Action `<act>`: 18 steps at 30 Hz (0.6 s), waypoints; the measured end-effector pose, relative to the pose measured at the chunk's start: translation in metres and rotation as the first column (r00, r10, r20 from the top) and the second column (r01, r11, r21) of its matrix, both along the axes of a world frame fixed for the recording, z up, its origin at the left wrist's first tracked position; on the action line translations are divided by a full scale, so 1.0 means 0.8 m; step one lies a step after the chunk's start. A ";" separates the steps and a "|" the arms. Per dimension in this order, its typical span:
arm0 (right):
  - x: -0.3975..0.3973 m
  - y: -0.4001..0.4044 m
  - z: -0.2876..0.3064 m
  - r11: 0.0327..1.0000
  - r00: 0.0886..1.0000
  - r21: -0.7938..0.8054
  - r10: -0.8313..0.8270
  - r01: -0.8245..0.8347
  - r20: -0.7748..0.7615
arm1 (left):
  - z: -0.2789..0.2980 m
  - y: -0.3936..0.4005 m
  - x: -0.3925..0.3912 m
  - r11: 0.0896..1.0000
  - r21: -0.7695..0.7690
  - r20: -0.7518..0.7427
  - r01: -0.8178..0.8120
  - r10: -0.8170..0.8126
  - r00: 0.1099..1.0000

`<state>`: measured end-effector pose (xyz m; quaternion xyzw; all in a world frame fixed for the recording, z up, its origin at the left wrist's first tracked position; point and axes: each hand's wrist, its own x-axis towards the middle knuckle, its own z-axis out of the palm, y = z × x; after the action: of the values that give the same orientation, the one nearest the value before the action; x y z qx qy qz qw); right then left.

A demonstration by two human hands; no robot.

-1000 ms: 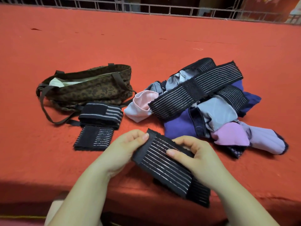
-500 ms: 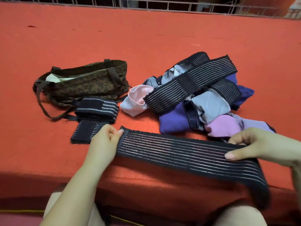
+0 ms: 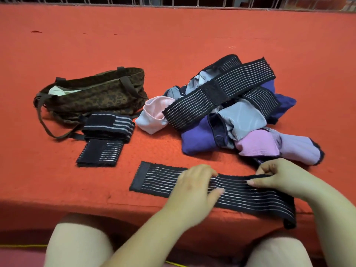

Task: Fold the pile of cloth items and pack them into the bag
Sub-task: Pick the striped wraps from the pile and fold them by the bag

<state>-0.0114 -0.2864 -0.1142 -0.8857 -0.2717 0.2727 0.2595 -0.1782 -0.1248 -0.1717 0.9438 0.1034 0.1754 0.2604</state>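
1. A black striped band [image 3: 163, 180] is shown laid out flat along the near edge of the red tabletop [image 3: 173, 45], its right end hanging over that edge.
2. The left hand [image 3: 194, 187] is seen resting on the middle of the band with fingers extended and flat; nothing is enclosed by this grip. The hand is blurred.
3. The band's upper edge, further right, is pinched by the right hand [image 3: 277, 180], the grip being closed on the fabric between thumb and curled fingers.
4. Behind the right hand, the unfolded pile [image 3: 231, 112] is shown: black striped bands lying over grey, purple, pink and lilac pieces.
5. Two folded bands [image 3: 106, 137] are placed left of the pile, one touching the other.
6. Just behind them, the leopard-print bag [image 3: 92, 97] is seen lying on its side, a pale lining visible at its mouth.
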 end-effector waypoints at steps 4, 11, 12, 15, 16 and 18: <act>0.009 -0.015 0.002 1.000 0.999 -0.012 0.016 -0.016 -0.030 | -0.005 -0.040 0.033 0.997 0.007 -0.196 0.078 -0.075 0.978; 0.040 -0.101 0.012 0.994 0.993 -0.060 -0.094 0.090 -0.067 | -0.033 -0.049 0.042 0.992 0.117 -0.146 0.046 -0.028 0.989; 0.043 -0.108 0.011 0.990 0.990 -0.038 -0.136 0.134 -0.036 | -0.032 -0.050 0.043 0.993 0.115 -0.128 0.037 -0.022 0.992; 0.037 -0.107 0.009 0.970 0.973 0.097 -0.228 0.225 0.026 | -0.024 -0.061 0.046 1.000 -0.024 -0.061 0.018 -0.019 0.998; 0.029 -0.099 0.009 0.957 0.971 0.167 -0.241 0.238 -0.002 | -0.019 -0.066 0.047 0.991 -0.132 -0.011 0.012 -0.013 1.000; 0.005 -0.076 0.010 0.917 0.969 0.312 -0.237 0.247 -0.073 | -0.003 -0.078 0.046 0.920 -0.390 0.038 0.028 -0.014 0.999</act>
<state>-0.0076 -0.3469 -0.1065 -0.8541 -0.1962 0.2058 0.4354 -0.1414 -0.1875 -0.1744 0.8708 0.1218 0.1646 0.4469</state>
